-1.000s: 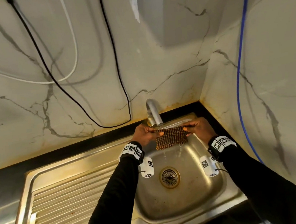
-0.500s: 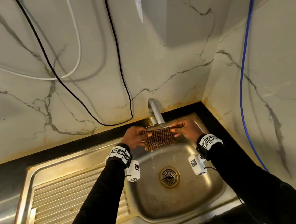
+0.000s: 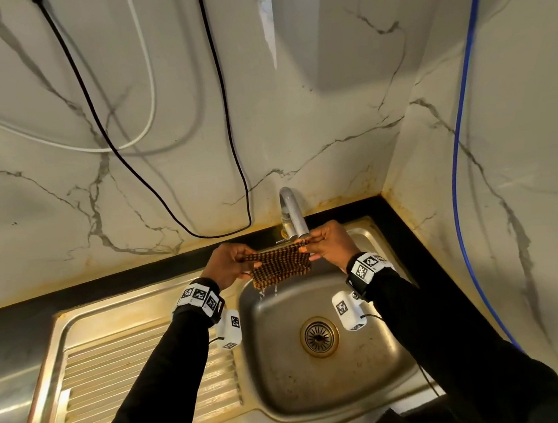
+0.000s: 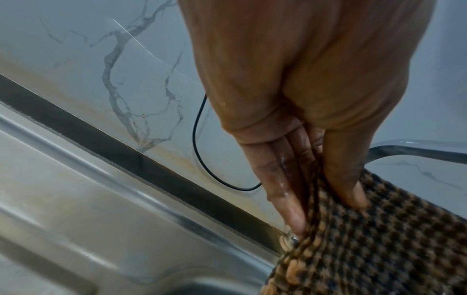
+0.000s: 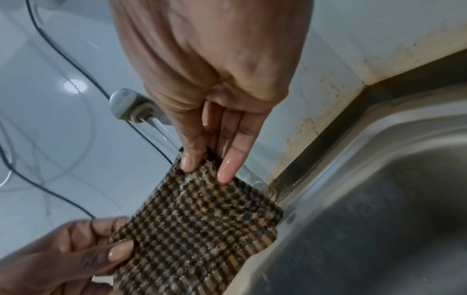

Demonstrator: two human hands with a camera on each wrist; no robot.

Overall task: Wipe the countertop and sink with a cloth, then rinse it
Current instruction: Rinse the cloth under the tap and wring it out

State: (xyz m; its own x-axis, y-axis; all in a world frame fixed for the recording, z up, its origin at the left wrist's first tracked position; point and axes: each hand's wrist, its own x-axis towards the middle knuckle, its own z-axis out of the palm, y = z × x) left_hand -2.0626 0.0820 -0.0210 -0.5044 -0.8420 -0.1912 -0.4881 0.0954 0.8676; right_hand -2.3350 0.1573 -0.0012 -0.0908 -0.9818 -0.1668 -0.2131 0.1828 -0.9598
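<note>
- At far left we see the ribbed steel drainboard (image 3: 143, 373) set in a dark countertop (image 3: 5, 343), a veined marble wall (image 3: 61, 186) behind it, black cable (image 3: 151, 187) and white cable (image 3: 151, 87) hanging down the wall.
- Our left hand (image 3: 228, 264) pinches the left edge of the brown checked cloth (image 3: 280, 265), thumb on top and fingers (image 4: 285, 187) beneath.
- The wet cloth hangs stretched between both hands under the faucet (image 3: 292, 210), over the far edge of the sink basin (image 3: 281, 376), dripping.
- Our right hand (image 3: 330, 244) pinches the right edge between thumb and fingertips (image 5: 228, 169).
- The drain (image 3: 319, 336) sits near, with open basin around it.
- At right, a marble side wall (image 3: 522, 151) closes the corner; a blue cable (image 3: 460, 144) runs down it.
</note>
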